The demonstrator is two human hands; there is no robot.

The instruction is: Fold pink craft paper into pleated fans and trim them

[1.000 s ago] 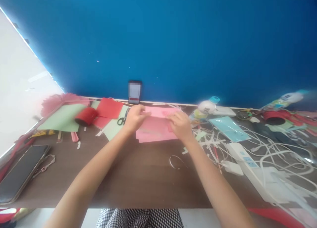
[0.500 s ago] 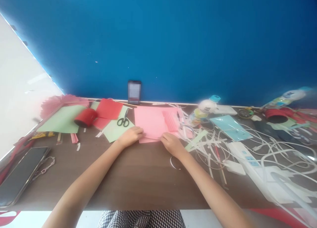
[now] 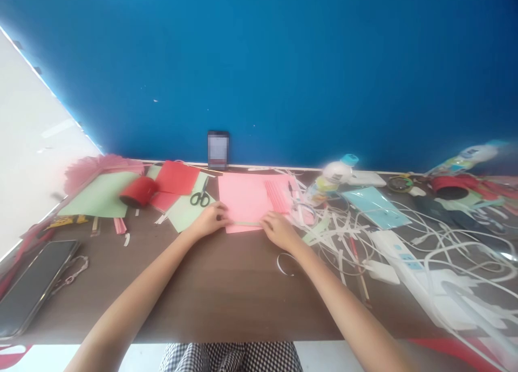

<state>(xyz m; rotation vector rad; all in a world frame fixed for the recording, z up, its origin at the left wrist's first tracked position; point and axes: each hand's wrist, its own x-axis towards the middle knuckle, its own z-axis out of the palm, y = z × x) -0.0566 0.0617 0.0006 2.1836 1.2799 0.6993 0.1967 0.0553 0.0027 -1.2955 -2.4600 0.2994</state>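
A pink sheet of paper [image 3: 245,197] lies flat on the table in front of me. My left hand [image 3: 212,219] holds its lower left corner with bent fingers. At the near edge, to the right, my right hand [image 3: 278,229] pinches the same sheet. Between my fingertips a narrow pale strip [image 3: 247,222] runs along that edge; whether it is a fold or a separate piece I cannot tell. Pleated pink paper [image 3: 277,196] rests on the sheet's right part. Black-handled scissors [image 3: 200,199] lie on green paper [image 3: 182,214] near my left hand.
Left are a red roll [image 3: 138,192], red paper [image 3: 177,178] and a large phone [image 3: 36,286]. A small phone [image 3: 218,150] leans against the blue wall. Rightward stand a glue bottle [image 3: 332,179], paper scraps [image 3: 343,229], a blue packet [image 3: 376,206] and a power strip [image 3: 404,261] with tangled cables.
Both hands have shifted slightly up and away from me along the pink paper's near edge. A pale strip now shows between them. The view has shifted a little.
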